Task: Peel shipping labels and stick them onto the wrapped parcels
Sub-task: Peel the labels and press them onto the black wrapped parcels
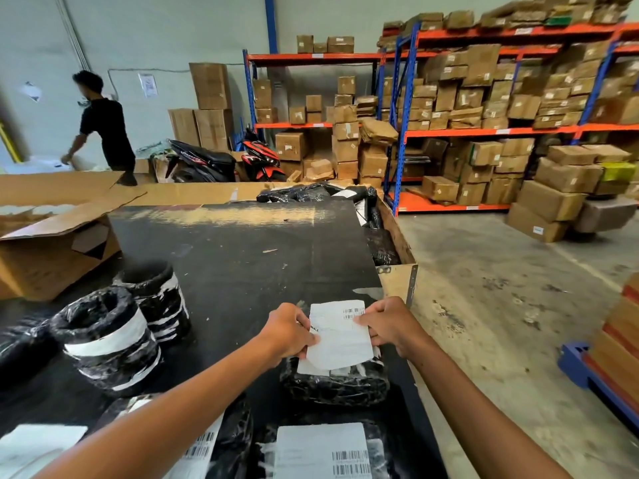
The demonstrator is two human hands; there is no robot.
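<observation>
Head view: left hand (288, 331) and right hand (390, 324) each pinch a side edge of a white paper shipping label with barcodes (340, 337), held just above a black plastic-wrapped parcel (333, 383) near the right edge of the dark worktop (242, 250). Two black wrapped rolls with white bands (114, 335) stand to the left. Another labelled black parcel (323, 451) lies nearest the camera.

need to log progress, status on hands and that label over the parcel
Left hand and right hand both pinch the shipping label. Label held above wrapped parcel, not yet stuck down. Nothing in the way.
</observation>
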